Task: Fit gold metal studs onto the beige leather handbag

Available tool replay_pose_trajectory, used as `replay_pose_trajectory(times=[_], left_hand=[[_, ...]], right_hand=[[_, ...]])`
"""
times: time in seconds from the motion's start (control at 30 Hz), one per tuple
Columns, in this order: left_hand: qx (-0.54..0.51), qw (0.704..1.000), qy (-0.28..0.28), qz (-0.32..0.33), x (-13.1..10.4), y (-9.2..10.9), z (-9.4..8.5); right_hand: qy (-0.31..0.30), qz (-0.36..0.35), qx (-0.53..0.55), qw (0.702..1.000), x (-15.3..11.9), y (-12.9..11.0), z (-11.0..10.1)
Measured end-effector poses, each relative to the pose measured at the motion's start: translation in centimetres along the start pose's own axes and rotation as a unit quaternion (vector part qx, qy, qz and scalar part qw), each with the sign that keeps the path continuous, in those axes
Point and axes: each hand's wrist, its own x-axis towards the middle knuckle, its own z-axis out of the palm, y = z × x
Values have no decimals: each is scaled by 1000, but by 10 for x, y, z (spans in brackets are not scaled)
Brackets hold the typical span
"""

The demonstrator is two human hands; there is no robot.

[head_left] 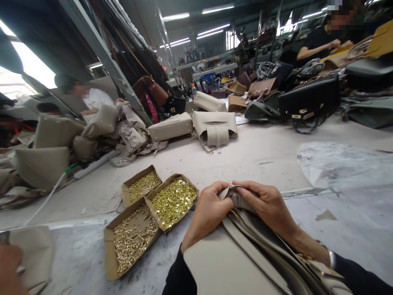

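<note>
A beige leather handbag [229, 262] lies before me at the bottom of the view, its open top showing a darker lining and a zip. My left hand [211, 207] grips the bag's far top edge, thumb pressed inward. On the same edge, my right hand [267, 205] pinches the leather close beside it. A small gold stud shows on the bag between the two hands. Left of my hands stand three cardboard trays: one of bright gold studs [173, 200], one of coppery gold pieces [135, 237], and a smaller one of gold pieces [143, 184] behind.
Finished-looking beige bags [215, 127] rest across the table. Dark and brown bags [310, 98] crowd the right back. Beige bags [46, 164] pile up at left. Another person's hand [10, 262] touches a beige piece [35, 254]. Clear plastic sheeting [344, 164] covers the right side.
</note>
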Motion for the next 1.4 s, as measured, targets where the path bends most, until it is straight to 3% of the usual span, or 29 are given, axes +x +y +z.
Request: replay_pose_trajectory(times=[0.23,0.63,0.83,1.17,1.4], left_hand=[[24,999,21,2,-2,4,2],[78,996,4,39,-12,11,1],[106,993,-27,41,-14,13,-2],[162,987,-14,5,-7,18,7],[135,991,-18,16,-8,19,5]], right_hand=[[9,-22,-10,1000,-1,-1,-1],[20,-109,-73,991,-9,1,4],[3,-120,-68,990,-9,-2,4],[9,-117,-48,992,-4,-7,1],[2,-136,-53,989,-6,-3,0]])
